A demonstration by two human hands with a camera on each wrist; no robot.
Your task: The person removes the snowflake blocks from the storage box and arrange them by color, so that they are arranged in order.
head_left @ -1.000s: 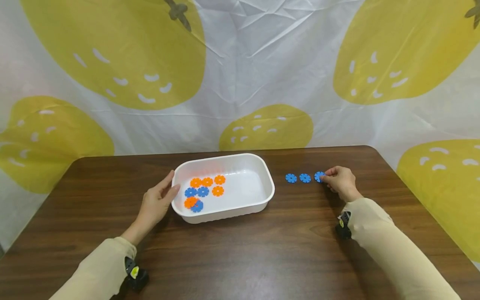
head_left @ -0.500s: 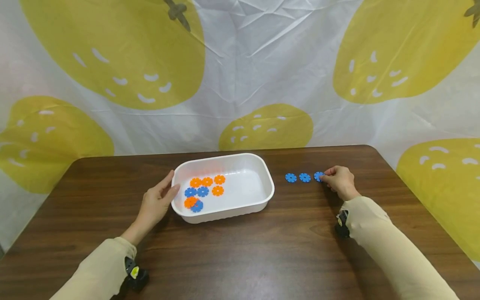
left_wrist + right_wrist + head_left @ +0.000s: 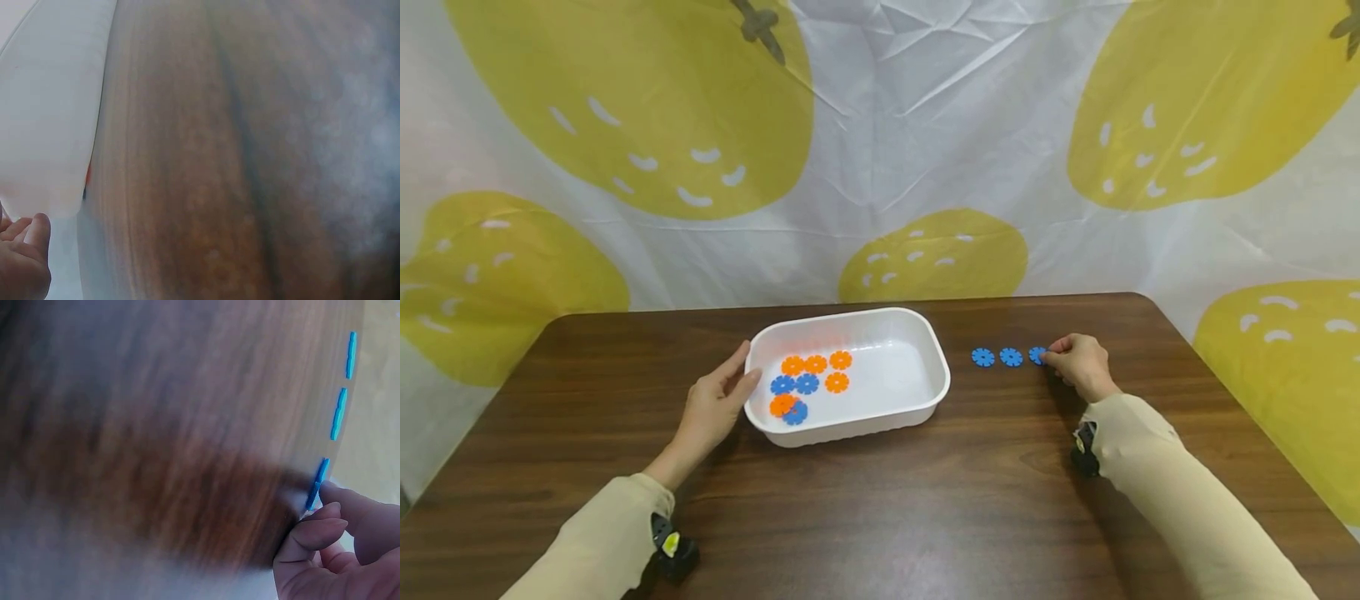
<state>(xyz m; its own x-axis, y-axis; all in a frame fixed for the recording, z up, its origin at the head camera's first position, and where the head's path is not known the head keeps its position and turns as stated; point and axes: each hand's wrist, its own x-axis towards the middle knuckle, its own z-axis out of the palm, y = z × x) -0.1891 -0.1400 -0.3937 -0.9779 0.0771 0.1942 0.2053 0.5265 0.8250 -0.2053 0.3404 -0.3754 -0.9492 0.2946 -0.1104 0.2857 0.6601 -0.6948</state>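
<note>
We saw the rightmost blue disc (image 3: 1036, 356) at the right end of a row on the dark wooden table (image 3: 880, 517), its right edge pinched by the right hand (image 3: 1082, 368). Two more blue discs (image 3: 1011, 357) lay to its left, apart. Farther left we had the white tray (image 3: 891, 383), its left end gripped by the left hand (image 3: 711, 408), with orange discs (image 3: 837, 382) and other blue discs (image 3: 807, 383) inside. Behind hung a yellow-patterned cloth (image 3: 865, 167).
</note>
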